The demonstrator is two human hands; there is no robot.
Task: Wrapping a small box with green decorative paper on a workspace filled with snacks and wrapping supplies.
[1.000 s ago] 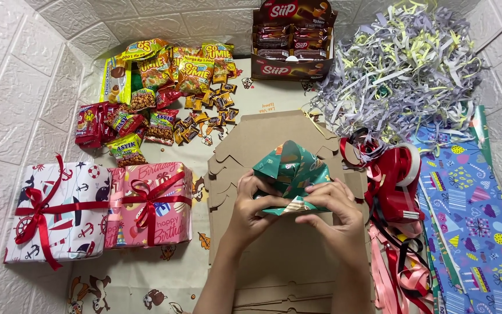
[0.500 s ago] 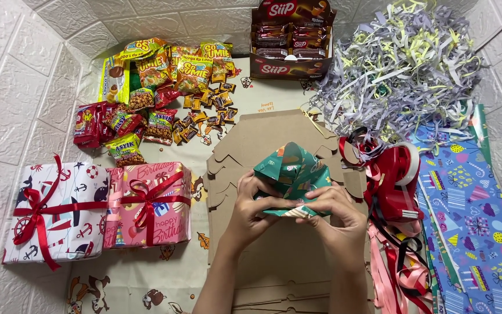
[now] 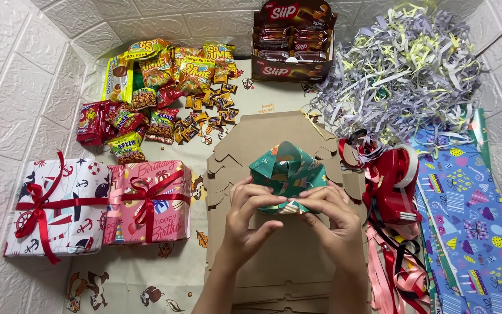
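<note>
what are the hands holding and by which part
Both hands, left hand and right hand, hold a green-wrapped parcel at its near end, fingertips pinching the folded paper flap there.

colourful snack packets (image 3: 158, 75) beside brown carton (image 3: 293, 43)

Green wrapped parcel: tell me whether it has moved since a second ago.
No. The green wrapped parcel sits at the same spot on the cardboard, both hands folding its near edge.

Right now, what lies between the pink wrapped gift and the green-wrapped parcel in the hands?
In the head view, only the scalloped edge of the flat brown cardboard lies between the pink gift box and the green-wrapped parcel.
</note>
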